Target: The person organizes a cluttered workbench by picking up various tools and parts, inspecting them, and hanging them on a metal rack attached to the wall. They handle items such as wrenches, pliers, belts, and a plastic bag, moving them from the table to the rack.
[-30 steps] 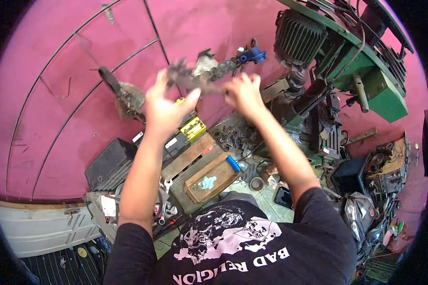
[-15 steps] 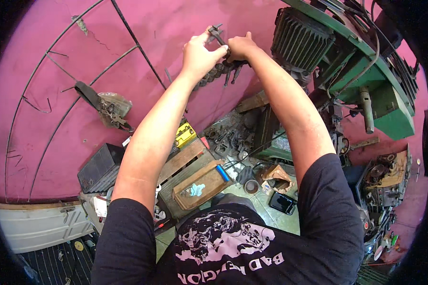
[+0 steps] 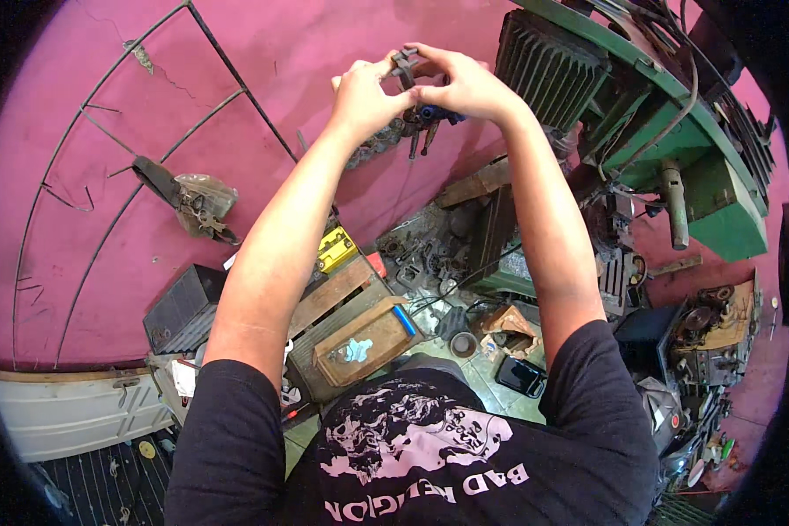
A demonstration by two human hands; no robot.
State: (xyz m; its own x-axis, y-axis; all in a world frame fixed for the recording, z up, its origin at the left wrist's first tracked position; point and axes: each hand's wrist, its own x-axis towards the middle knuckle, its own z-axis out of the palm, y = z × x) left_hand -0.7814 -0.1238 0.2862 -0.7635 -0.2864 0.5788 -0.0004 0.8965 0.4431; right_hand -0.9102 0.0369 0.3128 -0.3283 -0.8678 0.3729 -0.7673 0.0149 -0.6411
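Both my arms reach up toward the pink wall. My left hand and my right hand meet around a small dark metal part, fingers pinched on it from either side. Just under my hands a cluster of dark tools with a blue piece hangs on the wall. How the metal part joins that cluster is hidden by my fingers.
A green machine with a ribbed grey motor stands at the right. Below lie a wooden box, a yellow case, a black box and greasy metal parts. A bracket with a plastic bag hangs on the left wall.
My hands have risen higher up the wall and closed together on the small metal part. The view has tilted up, so the floor clutter sits lower.
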